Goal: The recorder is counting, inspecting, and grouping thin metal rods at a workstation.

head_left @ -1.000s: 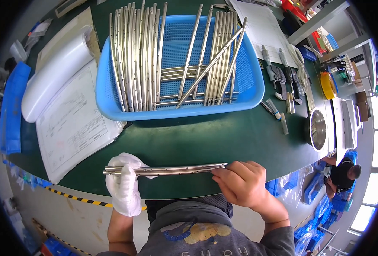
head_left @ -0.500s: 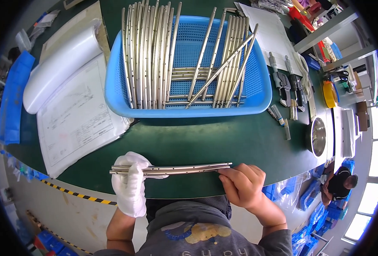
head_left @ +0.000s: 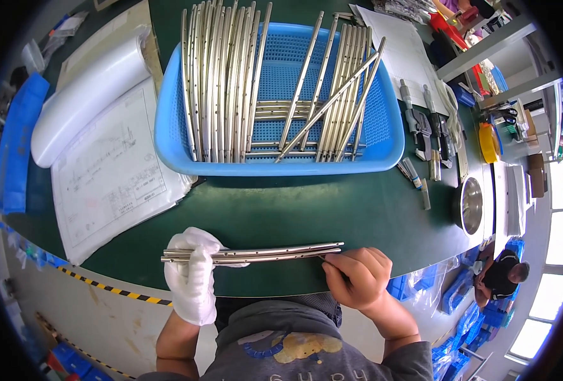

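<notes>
Though edge [head_left: 256,294] near, room beyond rods [head_left: 269,258]

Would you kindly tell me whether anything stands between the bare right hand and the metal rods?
Nothing visible does: the right hand is at the right end of the metal rods, which the gloved left hand grips near their other end.

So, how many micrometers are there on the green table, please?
2, both right of the blue basket: one micrometer nearer it, the other micrometer beside that one, farther right. I see no more, though some may be hidden.
</notes>
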{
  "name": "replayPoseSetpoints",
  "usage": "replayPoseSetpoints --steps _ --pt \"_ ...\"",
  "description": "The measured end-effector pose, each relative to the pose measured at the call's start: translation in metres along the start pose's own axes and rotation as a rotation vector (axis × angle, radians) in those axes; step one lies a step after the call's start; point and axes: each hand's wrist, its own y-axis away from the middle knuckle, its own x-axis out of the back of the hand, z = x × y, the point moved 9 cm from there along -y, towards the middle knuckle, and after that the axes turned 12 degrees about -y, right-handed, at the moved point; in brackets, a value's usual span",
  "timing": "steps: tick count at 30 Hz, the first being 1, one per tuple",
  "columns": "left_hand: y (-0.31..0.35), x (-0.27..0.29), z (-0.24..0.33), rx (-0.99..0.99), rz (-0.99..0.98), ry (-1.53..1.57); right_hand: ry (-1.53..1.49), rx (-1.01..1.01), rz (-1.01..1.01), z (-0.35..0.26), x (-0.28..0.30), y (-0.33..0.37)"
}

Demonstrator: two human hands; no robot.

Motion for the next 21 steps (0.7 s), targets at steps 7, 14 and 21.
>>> replayPoseSetpoints --steps 7,14,21 --pt "-0.002 -0.001 0.002 -0.017 0.007 0.006 -0.002 0.093 0.048 -0.008 0.008 -0.008" --pt "-0.001 -0.001 0.001 0.015 0.014 0.006 -0.050 0.110 0.120 -0.007 0.012 -0.008" --pt "-0.001 -0.001 0.001 0.003 0.010 0.010 -0.076 0.087 0.115 -0.002 0.006 -0.009"
